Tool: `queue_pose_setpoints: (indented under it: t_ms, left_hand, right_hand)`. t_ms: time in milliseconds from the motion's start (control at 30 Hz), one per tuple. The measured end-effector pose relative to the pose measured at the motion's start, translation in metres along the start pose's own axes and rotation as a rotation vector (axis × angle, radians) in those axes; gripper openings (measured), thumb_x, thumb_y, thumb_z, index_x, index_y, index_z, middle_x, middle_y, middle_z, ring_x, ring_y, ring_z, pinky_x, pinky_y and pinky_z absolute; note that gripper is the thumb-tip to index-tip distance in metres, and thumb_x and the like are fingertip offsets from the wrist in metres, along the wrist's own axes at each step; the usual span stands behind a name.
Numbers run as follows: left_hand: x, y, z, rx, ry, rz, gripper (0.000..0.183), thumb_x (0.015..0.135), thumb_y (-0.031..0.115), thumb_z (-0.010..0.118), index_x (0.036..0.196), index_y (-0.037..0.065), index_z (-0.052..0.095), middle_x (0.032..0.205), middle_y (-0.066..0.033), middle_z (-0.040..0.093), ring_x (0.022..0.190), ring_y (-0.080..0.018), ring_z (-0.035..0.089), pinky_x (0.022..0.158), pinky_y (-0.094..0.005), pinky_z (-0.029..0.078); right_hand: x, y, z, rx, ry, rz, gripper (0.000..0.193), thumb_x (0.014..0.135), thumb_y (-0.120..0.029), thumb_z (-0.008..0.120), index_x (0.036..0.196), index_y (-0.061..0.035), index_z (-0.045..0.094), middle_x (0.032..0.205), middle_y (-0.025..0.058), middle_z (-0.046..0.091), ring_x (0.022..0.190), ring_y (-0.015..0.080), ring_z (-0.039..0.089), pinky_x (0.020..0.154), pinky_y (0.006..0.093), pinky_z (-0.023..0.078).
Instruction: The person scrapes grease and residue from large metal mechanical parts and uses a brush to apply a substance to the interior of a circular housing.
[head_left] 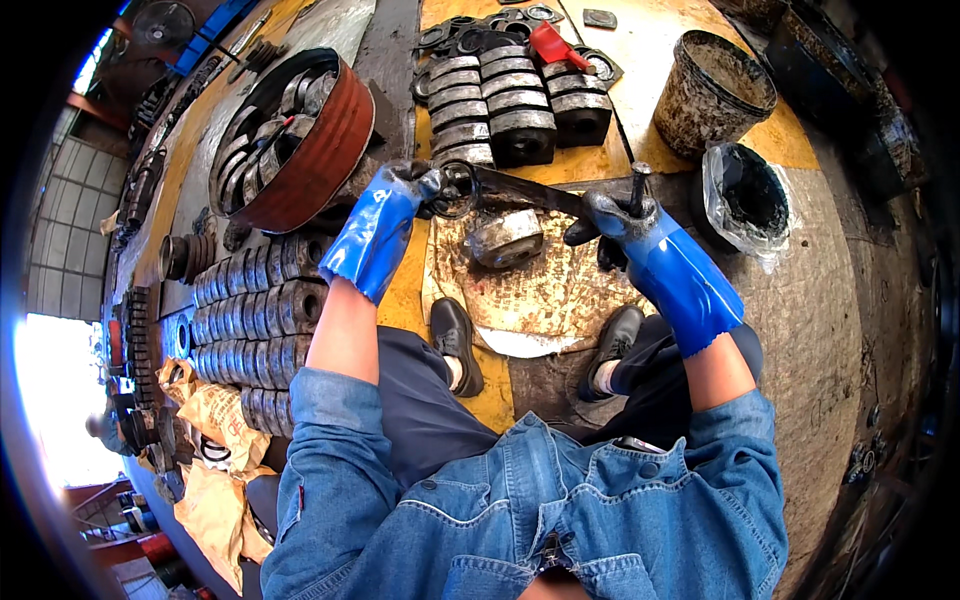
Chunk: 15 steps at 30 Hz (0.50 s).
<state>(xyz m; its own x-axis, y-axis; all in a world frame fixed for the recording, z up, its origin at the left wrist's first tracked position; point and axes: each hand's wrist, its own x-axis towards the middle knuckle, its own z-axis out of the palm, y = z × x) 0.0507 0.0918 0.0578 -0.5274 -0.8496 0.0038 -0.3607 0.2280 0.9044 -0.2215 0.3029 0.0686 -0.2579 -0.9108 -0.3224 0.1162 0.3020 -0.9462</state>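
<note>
Two blue-gloved hands hold a dark metal bar with a ring end above a greasy sheet: left hand [412, 187] grips the ring [456, 189], right hand [620, 215] clasps the bar [528, 194] and a bolt [637, 185].

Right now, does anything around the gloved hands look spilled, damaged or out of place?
Nothing looks spilled. Both hands, left hand and right hand, grip a long dark tool over a metal block. The lined bucket of black grease and crusted bucket are grimy but upright.
</note>
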Motion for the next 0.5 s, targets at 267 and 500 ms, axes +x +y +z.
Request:
queue_pose_setpoints:
  t_ms: [267,500]
  left_hand:
    - [0.008,0.002,0.008,-0.101,0.068,0.005,0.022,0.087,0.018,0.064,0.098,-0.001,0.064,0.086,-0.0064,0.066,0.075,-0.0128,0.057,0.07,-0.0284,0.046]
    - [0.004,0.016,0.012,-0.236,0.198,-0.063,0.025,0.083,0.015,0.071,0.101,-0.002,0.064,0.09,-0.0051,0.066,0.079,-0.0114,0.058,0.074,-0.0261,0.047]
  right_hand:
    - [0.024,0.021,0.011,0.265,-0.033,0.154,0.034,0.092,-0.036,0.056,0.104,-0.0051,0.064,0.076,0.0145,0.069,0.04,0.008,0.044,0.035,0.0216,0.032]
    - [0.033,0.03,0.016,0.483,-0.058,0.256,0.031,0.095,-0.03,0.047,0.115,-0.0095,0.057,0.085,0.0171,0.07,0.037,0.0068,0.04,0.032,0.0207,0.027]
